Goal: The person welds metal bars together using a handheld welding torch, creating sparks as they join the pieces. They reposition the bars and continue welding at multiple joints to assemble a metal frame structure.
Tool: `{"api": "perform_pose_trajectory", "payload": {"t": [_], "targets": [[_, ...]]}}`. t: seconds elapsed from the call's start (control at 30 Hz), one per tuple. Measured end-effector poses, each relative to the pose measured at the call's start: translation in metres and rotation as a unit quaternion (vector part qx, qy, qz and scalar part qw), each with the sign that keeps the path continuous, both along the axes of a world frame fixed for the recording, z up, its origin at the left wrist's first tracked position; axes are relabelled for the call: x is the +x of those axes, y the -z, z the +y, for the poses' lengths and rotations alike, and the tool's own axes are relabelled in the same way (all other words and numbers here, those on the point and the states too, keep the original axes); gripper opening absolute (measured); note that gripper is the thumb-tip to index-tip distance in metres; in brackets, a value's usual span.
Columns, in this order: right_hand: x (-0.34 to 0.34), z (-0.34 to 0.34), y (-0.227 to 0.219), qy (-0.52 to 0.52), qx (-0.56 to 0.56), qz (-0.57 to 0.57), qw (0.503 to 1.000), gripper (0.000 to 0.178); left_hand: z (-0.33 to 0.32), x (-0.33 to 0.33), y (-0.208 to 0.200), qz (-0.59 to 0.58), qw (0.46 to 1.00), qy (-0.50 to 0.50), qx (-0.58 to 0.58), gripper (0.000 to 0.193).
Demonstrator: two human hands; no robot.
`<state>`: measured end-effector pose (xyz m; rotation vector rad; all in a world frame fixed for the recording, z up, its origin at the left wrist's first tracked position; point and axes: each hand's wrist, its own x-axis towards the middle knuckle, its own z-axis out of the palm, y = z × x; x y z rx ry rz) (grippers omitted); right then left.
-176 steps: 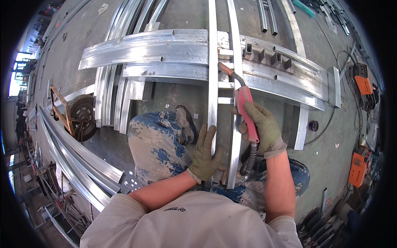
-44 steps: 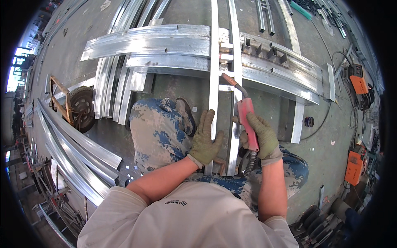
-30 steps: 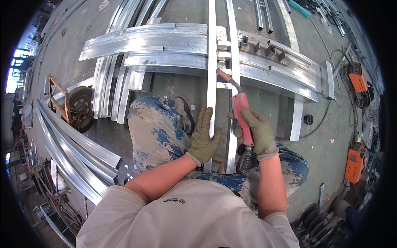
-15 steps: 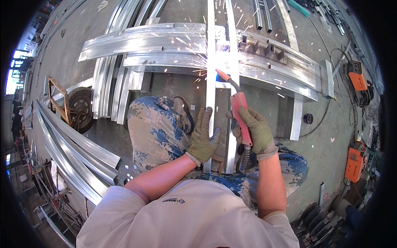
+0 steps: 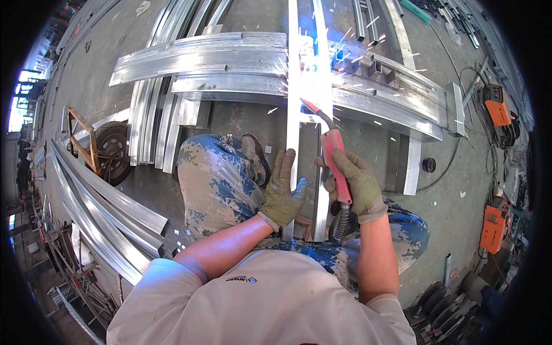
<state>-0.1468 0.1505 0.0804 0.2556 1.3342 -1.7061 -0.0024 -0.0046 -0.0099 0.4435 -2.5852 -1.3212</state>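
My right hand, in an olive work glove, grips the red handle of a welding torch. The torch's bent neck runs up to an orange nozzle at a white glare with flying sparks. That glare hides the spot being welded. My left hand, gloved alike, lies with straight fingers along the near part of a long metal tube, thumb spread to its other side. A second tube runs parallel on the right. Both cross over wide metal beams lying sideways.
Metal profiles lie on the floor at the left, near a wheel. Orange machines with cables stand at the right. A small dark roll sits beside a beam's end. My camouflage-clad knees flank the tubes.
The glare has turned bluer and spreads farther over the right tube, and the sparks fly in a different pattern. The torch tip and both hands have hardly moved.
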Motion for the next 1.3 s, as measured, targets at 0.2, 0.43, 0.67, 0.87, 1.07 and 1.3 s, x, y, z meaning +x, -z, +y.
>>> {"api": "perform_pose_trajectory", "payload": {"t": [0.2, 0.43, 0.67, 0.87, 1.07, 1.3], "targets": [[0.001, -0.003, -0.002, 0.014, 0.002, -0.004, 1.000, 0.048, 0.001, -0.001, -0.006, -0.006, 1.000, -0.008, 0.005, 0.073], [0.003, 0.000, -0.003, -0.007, 0.013, 0.011, 1.000, 0.048, 0.002, -0.003, -0.004, -0.011, 1.000, -0.018, 0.017, 0.072], [0.003, 0.003, 0.001, -0.001, 0.010, 0.005, 1.000, 0.052, 0.000, -0.001, -0.004, -0.011, 1.000, -0.006, 0.028, 0.074], [0.001, 0.003, 0.001, 0.004, -0.005, -0.002, 1.000, 0.049, 0.001, -0.002, -0.002, -0.014, 1.000, -0.012, 0.021, 0.073], [-0.001, 0.007, 0.004, 0.011, 0.002, -0.001, 1.000, 0.043, 0.001, -0.003, -0.004, -0.014, 1.000, -0.016, 0.016, 0.072], [0.001, 0.008, 0.005, 0.005, -0.007, -0.002, 1.000, 0.044, -0.001, -0.002, -0.005, -0.008, 1.000, 0.001, 0.009, 0.075]]}}
